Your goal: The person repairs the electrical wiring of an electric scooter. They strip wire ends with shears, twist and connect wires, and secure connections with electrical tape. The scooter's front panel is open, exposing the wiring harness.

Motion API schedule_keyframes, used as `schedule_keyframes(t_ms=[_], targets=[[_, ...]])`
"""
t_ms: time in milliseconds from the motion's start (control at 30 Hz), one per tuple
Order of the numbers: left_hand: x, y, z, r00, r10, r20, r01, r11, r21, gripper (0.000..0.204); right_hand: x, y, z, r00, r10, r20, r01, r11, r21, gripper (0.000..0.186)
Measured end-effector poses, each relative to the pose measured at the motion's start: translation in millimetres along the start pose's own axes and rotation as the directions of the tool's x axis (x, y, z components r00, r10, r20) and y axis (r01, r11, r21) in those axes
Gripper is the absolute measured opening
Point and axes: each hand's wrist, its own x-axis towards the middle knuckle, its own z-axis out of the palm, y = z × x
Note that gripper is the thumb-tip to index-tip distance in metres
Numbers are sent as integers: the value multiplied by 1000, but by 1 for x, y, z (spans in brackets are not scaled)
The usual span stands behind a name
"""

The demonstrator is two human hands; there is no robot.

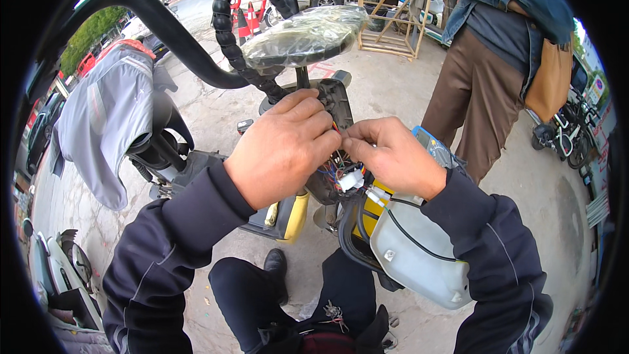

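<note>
My left hand (291, 147) and my right hand (396, 157) meet fingertip to fingertip over an opened black housing (336, 101) on a vehicle's steering column. Both are closed in a pinch on thin wire, mostly hidden by the fingers. Just below the fingertips hangs a tangle of coloured wires (333, 169) with a white plug connector (350, 180). Another white connector (378, 195), on a black cable, lies below my right hand. Beside that wrist rests a blue multimeter (430, 142). A plastic-wrapped oval part (304, 36) stands above my hands.
Black handlebar tubing (164, 23) and a ribbed cable sleeve (223, 23) rise at the upper left. A translucent white plastic part (419, 255) lies by my right forearm. A person (485, 65) stands at the right. A grey cover (111, 111) drapes a scooter at the left.
</note>
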Motion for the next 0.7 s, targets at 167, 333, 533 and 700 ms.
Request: schedule_keyframes(t_ms=[167, 333, 533, 700], targets=[[2, -1, -5, 990, -112, 87, 127, 972, -199, 7, -6, -1, 4, 1000, 28, 14, -27, 999, -20, 27], [6, -10, -11, 966, -110, 232, 195, 901, -387, 18, -10, -11, 11, 1000, 2, 26, 0, 996, -88, 11], [10, -13, -14, 951, -69, 300, 188, 902, -389, 22, -14, -19, 8, 992, -122, -17, 115, 964, -239, 21], [9, -6, -5, 963, -102, 248, 189, 914, -358, 22, -18, -17, 7, 989, -149, -20, 142, 967, -213, 21]])
